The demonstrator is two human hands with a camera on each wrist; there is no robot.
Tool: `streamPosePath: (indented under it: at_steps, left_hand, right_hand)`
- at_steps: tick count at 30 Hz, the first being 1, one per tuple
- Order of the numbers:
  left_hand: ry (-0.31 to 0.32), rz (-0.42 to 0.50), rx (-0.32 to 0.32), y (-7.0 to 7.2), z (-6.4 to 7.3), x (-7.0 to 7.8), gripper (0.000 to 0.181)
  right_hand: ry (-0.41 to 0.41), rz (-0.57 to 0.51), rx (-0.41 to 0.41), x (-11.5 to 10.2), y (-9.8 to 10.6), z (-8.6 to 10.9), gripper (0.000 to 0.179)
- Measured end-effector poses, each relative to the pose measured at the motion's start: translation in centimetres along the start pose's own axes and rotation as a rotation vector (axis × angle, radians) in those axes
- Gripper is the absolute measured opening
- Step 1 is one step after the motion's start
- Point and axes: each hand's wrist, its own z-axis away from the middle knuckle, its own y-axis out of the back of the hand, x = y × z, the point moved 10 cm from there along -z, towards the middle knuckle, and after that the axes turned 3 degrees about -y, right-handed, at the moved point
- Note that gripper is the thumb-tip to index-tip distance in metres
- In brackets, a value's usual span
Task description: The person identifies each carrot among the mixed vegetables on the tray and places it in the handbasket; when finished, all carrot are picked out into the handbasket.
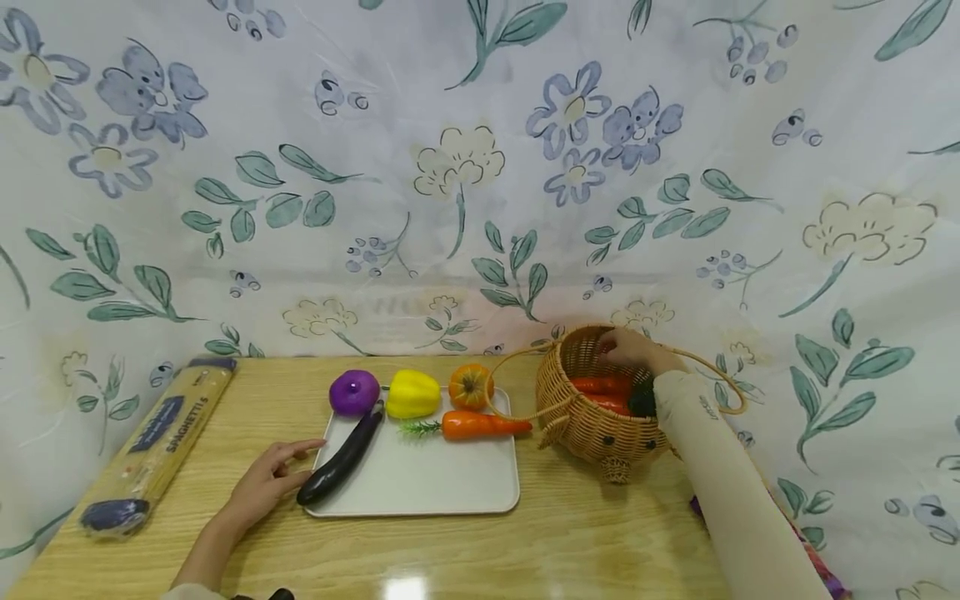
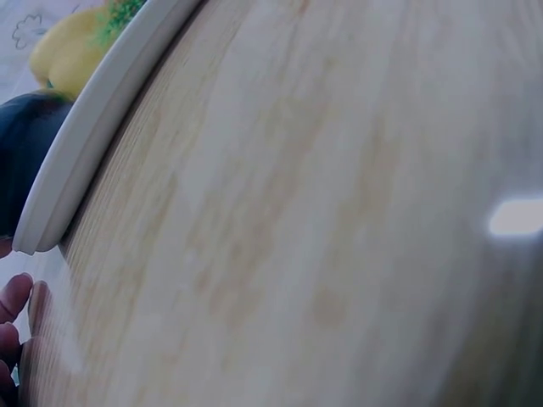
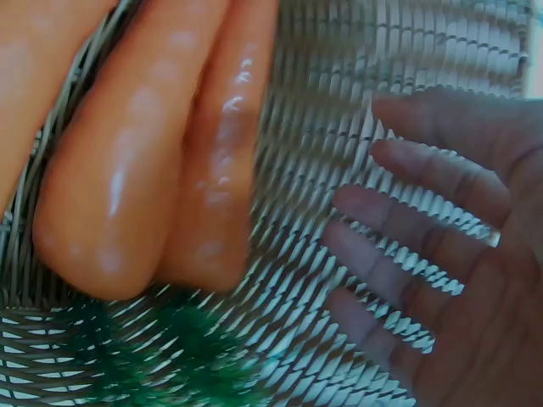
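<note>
My right hand (image 1: 628, 346) reaches into a wicker basket (image 1: 566, 417) at the right. In the right wrist view its fingers are spread and hold nothing, beside the woven wall. Several orange carrots (image 3: 119, 170) with green tops (image 3: 187, 356) lie in the basket, apart from the fingers. My left hand (image 1: 262, 483) is at the left edge of a white tray (image 1: 420, 492), fingers loosely extended beside a dark eggplant (image 1: 345, 462); whether they touch the rim I cannot tell. Also on the tray are a carrot (image 1: 483, 425), a yellow bell pepper (image 1: 414, 395), a purple onion-like vegetable (image 1: 354, 392) and a small pumpkin (image 1: 471, 387).
A spaghetti packet (image 1: 161, 446) lies slantwise on the wooden table (image 1: 600, 542) at the far left. One basket handle (image 1: 517, 354) leans over the tray's right edge. Floral cloth (image 1: 450, 100) hangs behind the table.
</note>
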Motion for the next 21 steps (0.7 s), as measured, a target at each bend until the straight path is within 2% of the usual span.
streamPosePath:
  at_steps: [6,12,16,21]
  left_hand:
    - [0.006,-0.021,-0.010,0.2,0.1,0.1,0.039]
    - [0.016,-0.044,-0.026,0.2,0.0,0.0,0.040]
    - [0.005,-0.040,-0.020,0.2,0.1,0.1,0.039]
    - [-0.012,-0.009,-0.003,0.2,0.2,0.1,0.039]
  right_hand:
    - [0.078,-0.019,-0.031,-3.9,2.2,1.5,0.035]
    - [0.196,-0.080,0.028,-8.8,3.6,3.0,0.030]
    - [0.259,-0.105,0.035,-12.4,3.2,3.7,0.029]
    - [0.322,-0.106,0.008,-16.9,1.5,4.5,0.029]
